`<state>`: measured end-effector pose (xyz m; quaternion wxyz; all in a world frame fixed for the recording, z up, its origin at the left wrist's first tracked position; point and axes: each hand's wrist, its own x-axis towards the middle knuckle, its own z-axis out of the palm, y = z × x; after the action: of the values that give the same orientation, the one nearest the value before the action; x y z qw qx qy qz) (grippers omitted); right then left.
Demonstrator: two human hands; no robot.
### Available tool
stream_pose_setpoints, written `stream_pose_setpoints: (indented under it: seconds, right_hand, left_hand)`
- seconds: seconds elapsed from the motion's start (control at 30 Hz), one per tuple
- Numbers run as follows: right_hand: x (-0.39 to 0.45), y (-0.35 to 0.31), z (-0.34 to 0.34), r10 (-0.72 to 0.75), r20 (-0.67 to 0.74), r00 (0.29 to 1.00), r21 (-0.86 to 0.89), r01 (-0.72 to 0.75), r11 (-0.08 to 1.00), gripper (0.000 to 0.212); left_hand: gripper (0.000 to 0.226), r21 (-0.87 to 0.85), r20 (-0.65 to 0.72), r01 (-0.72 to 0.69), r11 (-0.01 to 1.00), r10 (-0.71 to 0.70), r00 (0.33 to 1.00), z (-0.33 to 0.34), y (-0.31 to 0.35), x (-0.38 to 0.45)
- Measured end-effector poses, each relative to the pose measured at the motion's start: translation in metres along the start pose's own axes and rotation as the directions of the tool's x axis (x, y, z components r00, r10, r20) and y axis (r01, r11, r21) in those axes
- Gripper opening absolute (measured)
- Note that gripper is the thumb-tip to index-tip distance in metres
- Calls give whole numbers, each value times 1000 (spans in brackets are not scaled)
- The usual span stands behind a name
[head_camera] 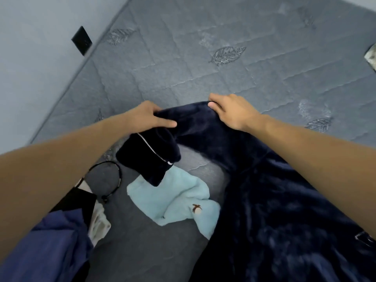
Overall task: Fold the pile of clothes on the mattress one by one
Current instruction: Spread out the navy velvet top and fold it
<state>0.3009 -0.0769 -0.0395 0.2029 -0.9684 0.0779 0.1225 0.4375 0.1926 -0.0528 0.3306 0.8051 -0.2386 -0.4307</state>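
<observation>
Both hands' fingers pinching navy garment (264,180) above light-blue towel (179,200), black cord (114,180) nearby.

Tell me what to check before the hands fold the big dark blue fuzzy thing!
1. Left hand holds the dark blue garment at its top edge: ok.
2. Right hand holds the same top edge: ok.
3. Room on the mattress ahead to lay it flat: ok.
4. Garment spread out smooth: not ok, it is bunched, and a cuffed part with white piping dangles.
5. Nothing underneath in the way: not ok, the light blue cloth lies beneath that dangling part.
6. Which kind of garment it is: cannot tell.
</observation>
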Motion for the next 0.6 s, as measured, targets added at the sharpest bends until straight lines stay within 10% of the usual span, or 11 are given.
stream_pose_setpoints:
  seconds: [0.17, 0.43, 0.6]
  right_hand:
    - [32, -45, 30, 21, 156, 988, 157, -46, 987, 24]
    - [74, -95, 62, -25, 151, 988, 172, -2, 985, 27]
    - [87, -94, 65, 39, 72, 997, -17, -38, 999, 20]
  left_hand:
    - [22, 49, -158, -112, 993, 118, 980, -11, -27, 3]
    - [34, 340, 24, 25, 940, -35, 999, -61, -54, -10]
    - [30, 146, -129, 94, 985, -75, 989, -95, -88, -20]
